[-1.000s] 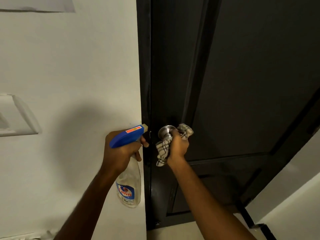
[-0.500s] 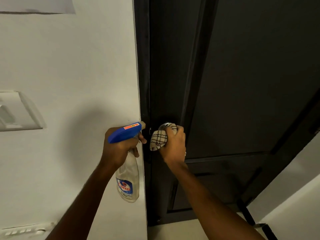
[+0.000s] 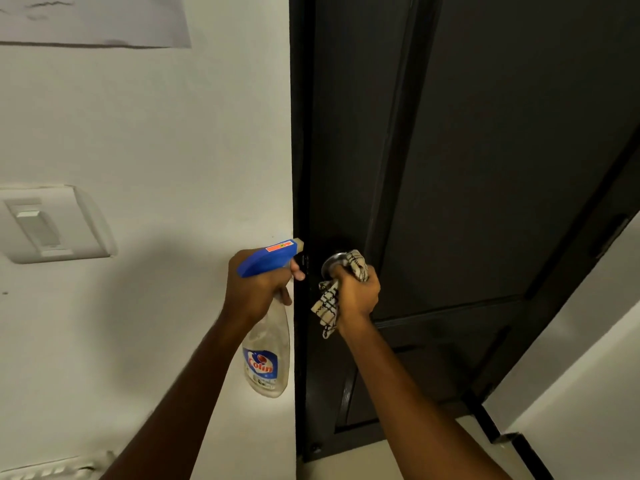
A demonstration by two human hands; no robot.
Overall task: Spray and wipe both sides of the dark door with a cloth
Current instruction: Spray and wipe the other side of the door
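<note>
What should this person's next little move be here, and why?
Probably twist the cloth round the knob to rub the rest of it. The right hand grips the cloth against the metal knob, part of which shows bare, while the left hand holds the spray bottle aside, by the edge of the door.

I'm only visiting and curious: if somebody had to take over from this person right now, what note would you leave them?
Left hand grips the bottle, nozzle pointing at the door edge.
Right hand holds the cloth bunched against the knob.
Done: the knob is getting its wipe; how much of this face is clean cannot be told.
Left: probably the panels here, then the other side, which is out of view.
</note>
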